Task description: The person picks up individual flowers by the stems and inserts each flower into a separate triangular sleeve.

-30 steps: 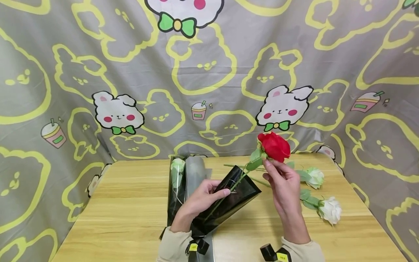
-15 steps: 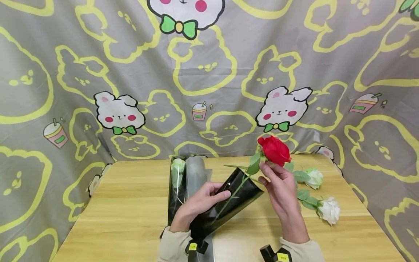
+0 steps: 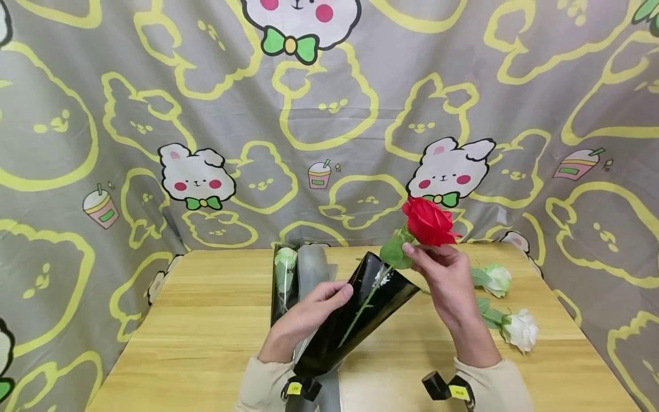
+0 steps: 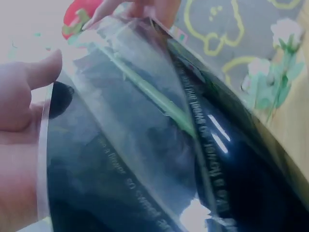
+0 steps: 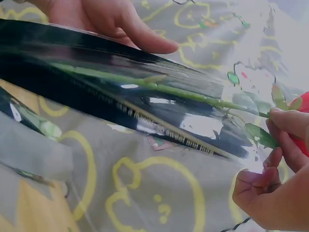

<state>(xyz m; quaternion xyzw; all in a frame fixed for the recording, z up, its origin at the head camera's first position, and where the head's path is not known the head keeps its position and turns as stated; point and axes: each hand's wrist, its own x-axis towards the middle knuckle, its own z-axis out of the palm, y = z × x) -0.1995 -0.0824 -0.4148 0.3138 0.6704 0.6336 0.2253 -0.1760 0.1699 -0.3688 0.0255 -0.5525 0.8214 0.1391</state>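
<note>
Above the counter [image 3: 206,320], the left hand [image 3: 308,316] gripped a wrapper [image 3: 378,315], seemingly steadying it round the stem [image 3: 362,311] of the rose [image 3: 429,220] the right hand [image 3: 450,283] pinched.

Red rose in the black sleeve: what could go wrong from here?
1. Leaf snag: the green leaves sit right at the mouth of the black sleeve, so they might fold or catch on its rim.
2. Bloom damage: the right hand pinches just under the red rose, close to the petals; a hard push could crush or loosen them.
3. Sleeve slip: the left hand grips one side of the glossy sleeve, which may twist or crease.
</note>
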